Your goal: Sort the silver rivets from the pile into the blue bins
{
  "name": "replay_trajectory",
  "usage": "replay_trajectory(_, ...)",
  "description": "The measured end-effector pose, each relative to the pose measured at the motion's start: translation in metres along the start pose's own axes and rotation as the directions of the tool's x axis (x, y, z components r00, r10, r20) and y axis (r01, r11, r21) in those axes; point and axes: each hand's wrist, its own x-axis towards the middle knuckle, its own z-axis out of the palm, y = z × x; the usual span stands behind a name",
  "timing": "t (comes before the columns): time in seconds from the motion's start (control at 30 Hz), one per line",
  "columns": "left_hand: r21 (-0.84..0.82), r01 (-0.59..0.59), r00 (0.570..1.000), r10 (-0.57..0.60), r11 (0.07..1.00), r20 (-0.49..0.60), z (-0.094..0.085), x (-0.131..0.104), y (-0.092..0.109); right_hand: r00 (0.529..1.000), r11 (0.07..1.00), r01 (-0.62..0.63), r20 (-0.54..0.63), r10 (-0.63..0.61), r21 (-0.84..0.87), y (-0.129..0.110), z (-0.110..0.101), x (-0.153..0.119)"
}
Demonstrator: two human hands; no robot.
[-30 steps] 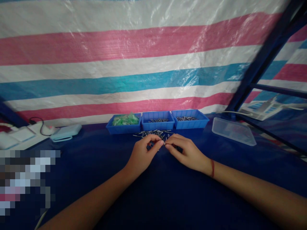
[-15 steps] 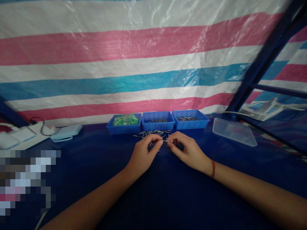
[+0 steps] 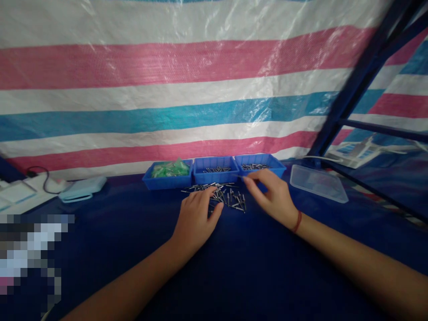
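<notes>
Several thin metal rivets [image 3: 236,200] lie in a loose pile on the dark blue table. Over the left part of the pile is my left hand [image 3: 197,216], thumb and fingers apart, nothing seen in it. My right hand [image 3: 272,196] pinches one thin rivet, slightly blurred, between thumb and forefinger, near the front of the blue bins. The middle bin [image 3: 216,177] and the right bin [image 3: 279,168] both contain rivets. In the left bin [image 3: 169,182] lies a green plastic bag [image 3: 170,169].
A clear plastic lid [image 3: 319,183] lies to the right. On the left are a light blue case [image 3: 83,188] and a white power strip [image 3: 22,192] with a dark cable. Behind hangs a striped sheet; a blue frame [image 3: 347,91] stands right.
My hands have parted. The right one has moved up towards the bins with a rivet in its pinch; the left has opened over the pile. The view has shifted slightly.
</notes>
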Motion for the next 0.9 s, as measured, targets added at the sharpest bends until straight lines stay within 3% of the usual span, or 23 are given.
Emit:
replay_trajectory(0.07, 0.142, 0.026, 0.998, -0.033, 0.99, 0.047, -0.002, -0.002, 0.003, 0.975, 0.971, -0.199, -0.128, 0.183, -0.132, 0.024, -0.003, 0.006)
replay_trajectory(0.13, 0.228, 0.015, 0.996, -0.035, 0.973, 0.085, -0.004, -0.003, 0.005, 0.931, 0.903, -0.363, -0.118, 0.345, -0.228, 0.046, -0.004, 0.01)
replay_trajectory(0.2, 0.275, -0.01, 0.994, -0.019, 0.961, 0.104, -0.006, -0.004, 0.006, 0.893, 0.855, -0.449, -0.104, 0.438, -0.258, 0.058, -0.004, 0.01)
replay_trajectory(0.27, 0.305, -0.04, 0.991, 0.0, 0.951, 0.131, -0.008, -0.005, 0.006, 0.884, 0.851, -0.467, -0.09, 0.459, -0.241, 0.059, -0.002, 0.009)
replay_trajectory(0.47, 0.274, -0.146, 0.97, 0.084, 0.951, 0.227, -0.008, -0.004, -0.002, 0.927, 0.92, -0.367, 0.035, 0.375, -0.138, 0.028, 0.006, 0.0)
replay_trajectory(0.63, 0.181, -0.119, 0.988, 0.098, 0.976, 0.12, -0.005, -0.002, -0.002, 0.95, 0.967, -0.251, 0.186, 0.253, -0.032, 0.004, 0.011, -0.006)
replay_trajectory(0.73, 0.089, -0.109, 0.992, 0.103, 0.99, 0.072, -0.005, -0.001, 0.0, 0.955, 0.989, -0.121, 0.28, 0.094, 0.08, -0.011, 0.011, -0.009)
replay_trajectory(0.9, -0.09, -0.122, 0.991, 0.126, 0.988, 0.04, -0.004, 0.001, -0.002, 0.913, 0.982, 0.033, 0.395, -0.105, 0.185, -0.025, 0.012, -0.012)
